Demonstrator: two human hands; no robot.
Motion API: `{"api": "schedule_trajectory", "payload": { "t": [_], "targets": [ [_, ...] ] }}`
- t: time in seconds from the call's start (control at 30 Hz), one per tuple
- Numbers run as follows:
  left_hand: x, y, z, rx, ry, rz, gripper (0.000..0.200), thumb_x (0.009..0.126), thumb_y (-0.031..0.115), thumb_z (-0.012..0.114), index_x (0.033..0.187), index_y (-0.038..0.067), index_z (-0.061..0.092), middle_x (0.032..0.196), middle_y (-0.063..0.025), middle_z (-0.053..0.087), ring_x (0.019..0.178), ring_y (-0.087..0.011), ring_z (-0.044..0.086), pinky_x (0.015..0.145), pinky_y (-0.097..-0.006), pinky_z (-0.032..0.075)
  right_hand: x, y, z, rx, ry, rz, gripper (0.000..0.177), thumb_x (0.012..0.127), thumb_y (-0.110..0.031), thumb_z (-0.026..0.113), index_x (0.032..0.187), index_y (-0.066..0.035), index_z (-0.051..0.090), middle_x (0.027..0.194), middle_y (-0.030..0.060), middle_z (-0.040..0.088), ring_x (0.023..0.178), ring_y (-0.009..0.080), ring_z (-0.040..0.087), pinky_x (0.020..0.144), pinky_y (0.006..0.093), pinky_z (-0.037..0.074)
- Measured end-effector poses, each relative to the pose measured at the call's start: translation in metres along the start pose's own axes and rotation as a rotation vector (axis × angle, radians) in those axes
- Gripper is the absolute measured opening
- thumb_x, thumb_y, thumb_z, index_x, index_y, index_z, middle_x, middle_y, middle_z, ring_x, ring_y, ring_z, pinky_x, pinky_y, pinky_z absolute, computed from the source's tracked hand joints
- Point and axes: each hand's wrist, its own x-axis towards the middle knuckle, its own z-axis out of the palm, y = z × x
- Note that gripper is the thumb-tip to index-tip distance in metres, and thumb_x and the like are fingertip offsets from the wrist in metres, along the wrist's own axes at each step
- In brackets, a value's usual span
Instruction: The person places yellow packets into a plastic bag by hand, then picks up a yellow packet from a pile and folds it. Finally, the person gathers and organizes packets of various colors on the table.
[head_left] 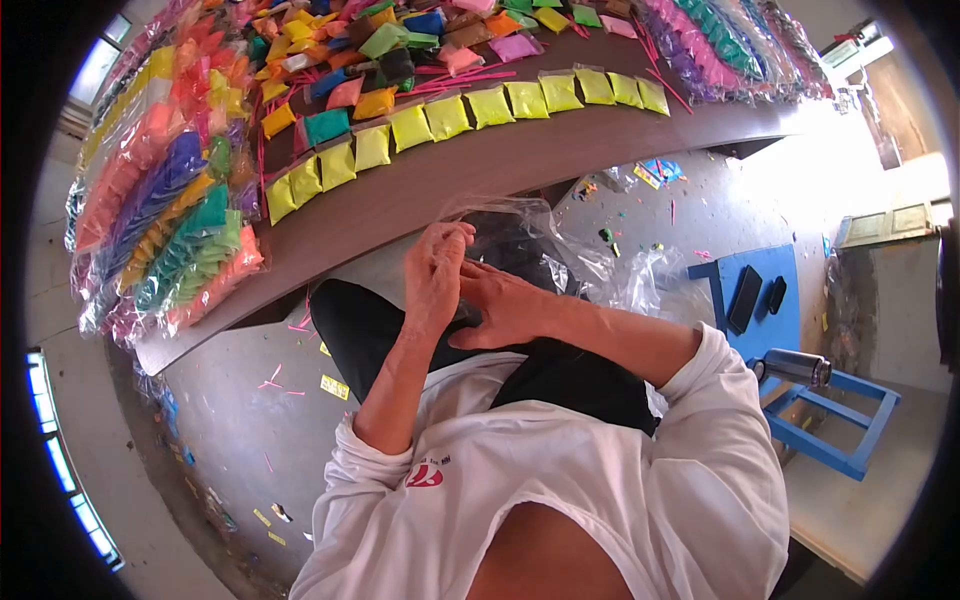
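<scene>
My left hand (436,268) is raised above my lap, its fingers closed on the edge of a clear plastic bag (535,228). My right hand (500,300) lies against the left one, below the bag. Its thumb stands apart from the other fingers, whose tips are partly hidden by my left hand. The bag spreads to the right over my dark trousers, beside the table edge. Beyond my hands, a curved row of yellow packets (447,117) lies on the brown table (420,190).
Loose coloured packets (390,42) and pink sticks (470,78) cover the table's back. Bundled packets stand at left (165,190) and right (735,50). Crumpled clear plastic (655,285) lies on the floor near a blue stool (780,330) holding dark objects. A metal flask (797,367) is nearby.
</scene>
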Motion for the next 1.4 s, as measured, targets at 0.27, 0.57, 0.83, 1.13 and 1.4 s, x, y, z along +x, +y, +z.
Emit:
{"api": "schedule_trajectory", "payload": {
  "t": [0.27,0.57,0.83,1.13,1.4],
  "targets": [
    [-0.006,-0.011,-0.015,-0.010,0.058,-0.034,0.024,0.099,0.015,0.047,0.092,-0.002,0.062,0.092,-0.0079,0.065,0.089,-0.0157,0.059,0.086,-0.0303,0.045,-0.027,-0.023,-0.059,-0.162,-0.353,0.614,0.052,0.094,-0.040,0.051,0.131,-0.003,0.050,0.129,0.0255,0.053,0.123,0.0405,0.050,0.102,0.0449,0.041],
    [-0.008,-0.006,0.004,-0.025,-0.011,0.101,0.023,0.100,0.017,0.050,0.093,-0.002,0.062,0.091,-0.0081,0.066,0.084,-0.0132,0.059,0.077,-0.0276,0.047,-0.073,0.000,-0.063,-0.406,-0.144,0.441,0.041,0.092,-0.024,0.046,0.123,0.003,0.050,0.119,0.0231,0.059,0.111,0.0397,0.058,0.099,0.0490,0.043],
    [-0.001,0.033,0.021,0.189,-0.090,0.052,0.020,0.093,0.017,0.060,0.100,-0.002,0.063,0.095,-0.0085,0.066,0.090,-0.0153,0.060,0.081,-0.0283,0.047,0.002,-0.003,-0.031,-0.237,-0.409,0.180,0.038,0.091,-0.028,0.050,0.119,-0.003,0.057,0.125,0.0182,0.059,0.114,0.0381,0.056,0.101,0.0456,0.041],
    [-0.011,0.011,-0.007,0.328,-0.099,0.064,0.022,0.088,0.013,0.062,0.103,-0.003,0.061,0.105,-0.0183,0.065,0.098,-0.0268,0.063,0.086,-0.0347,0.048,-0.016,-0.008,-0.046,0.025,-0.124,0.247,0.051,0.090,-0.041,0.055,0.125,-0.004,0.057,0.119,0.0239,0.062,0.113,0.0408,0.057,0.098,0.0479,0.044],
    [-0.013,0.011,-0.010,0.369,-0.064,0.021,0.024,0.094,0.019,0.053,0.101,-0.002,0.062,0.095,-0.0171,0.065,0.089,-0.0286,0.063,0.082,-0.0351,0.048,-0.041,-0.001,-0.071,-0.580,-0.219,0.597,0.035,0.093,-0.031,0.051,0.099,0.001,0.064,0.099,0.0232,0.067,0.097,0.0413,0.063,0.084,0.0514,0.050]
  ]
}}
